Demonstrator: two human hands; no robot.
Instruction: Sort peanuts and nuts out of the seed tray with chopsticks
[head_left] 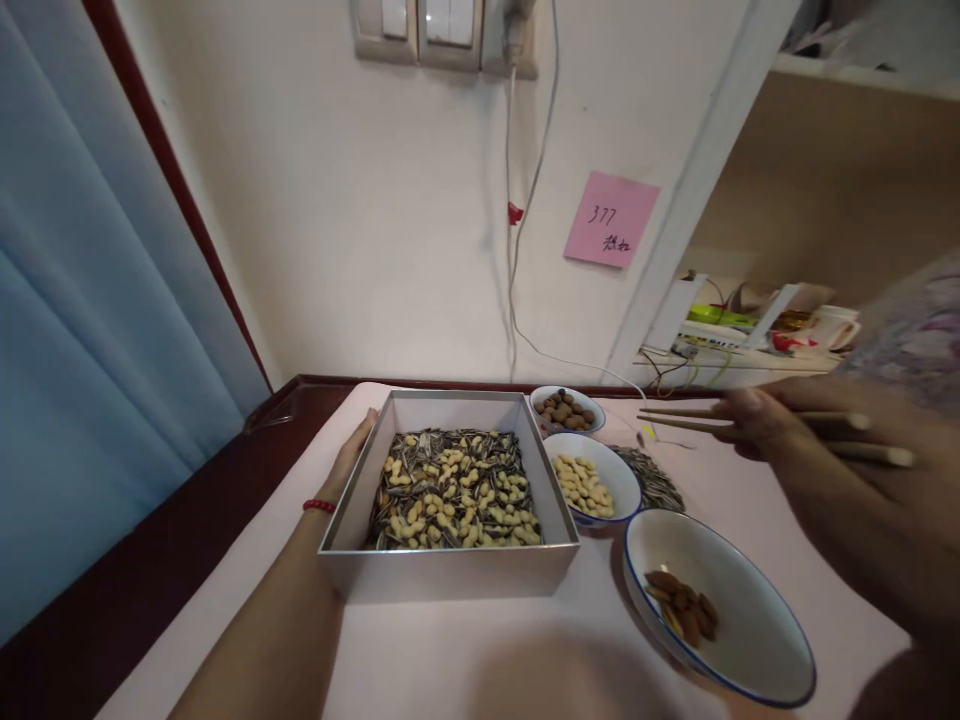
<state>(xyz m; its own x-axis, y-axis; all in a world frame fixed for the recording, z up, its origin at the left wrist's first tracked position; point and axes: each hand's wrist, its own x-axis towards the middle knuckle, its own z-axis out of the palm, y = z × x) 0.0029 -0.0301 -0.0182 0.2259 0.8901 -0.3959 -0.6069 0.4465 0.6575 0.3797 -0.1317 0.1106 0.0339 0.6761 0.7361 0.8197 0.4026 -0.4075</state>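
The chopsticks [757, 425] were pinched in the curled fingers of the right hand [810, 440], tips out over the table [480, 650] beyond the three bowls [750, 640]; the hand was blurred and its wrist cut off. The left hand [349, 460] lay flat against the box [450, 570] of mixed seeds and peanuts, fingers partly hidden by its wall.
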